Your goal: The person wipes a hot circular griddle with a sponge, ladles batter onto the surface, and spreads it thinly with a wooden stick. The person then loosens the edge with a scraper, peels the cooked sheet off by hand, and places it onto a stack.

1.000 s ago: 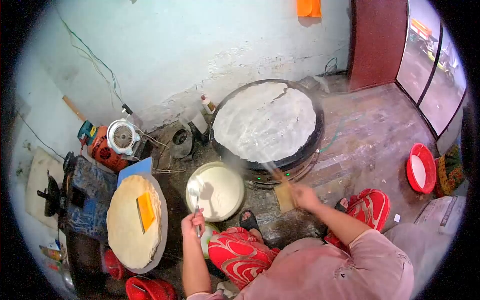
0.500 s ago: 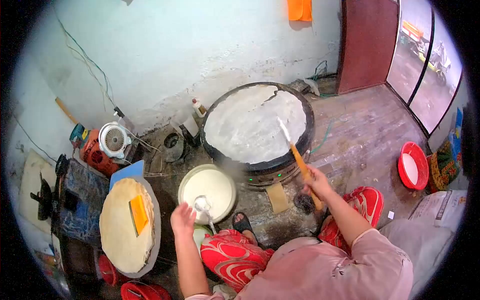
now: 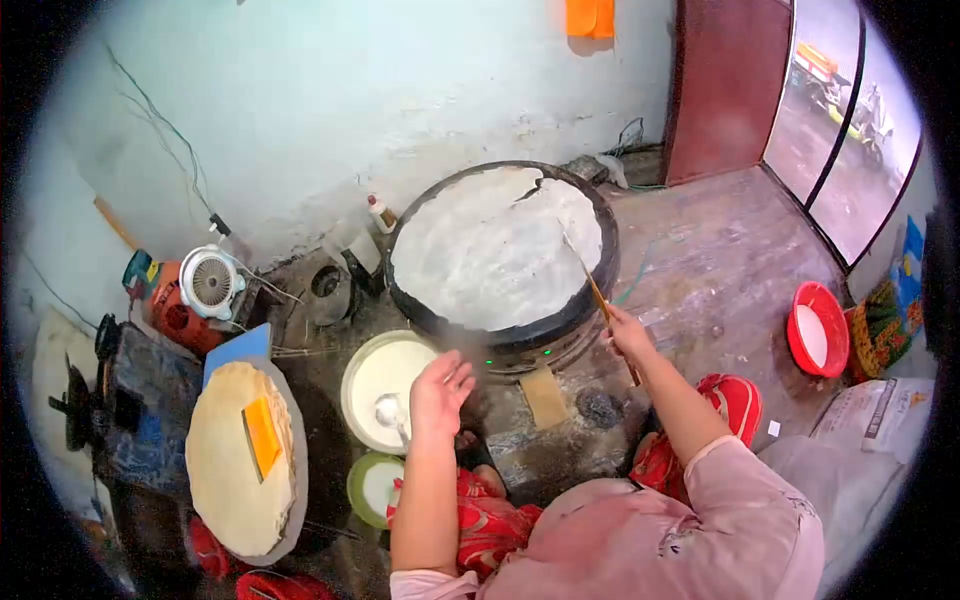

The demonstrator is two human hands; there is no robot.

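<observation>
My right hand is wrapped round the wooden handle of a long, thin spatula, which now shows nearly edge-on. The blade's tip reaches over a round black griddle covered by a thin white pancake. Near the far edge this sheet has a dark, torn gap. My left hand is raised with its fingers apart and holds nothing. It hovers by the right rim of a tub of pale batter, where a ladle rests. Below the tub, a green bowl with white contents is partly hidden by my forearm.
On the left, a stack of thin round pancakes lies on a round board, with a yellow scraper on top. Behind it stand a white-faced blower and a bottle. A red basin sits on the floor at right.
My left hand has moved right and up from beside the tub toward the griddle. The spatula has turned edge-on in my right hand. The view has shifted slightly.
</observation>
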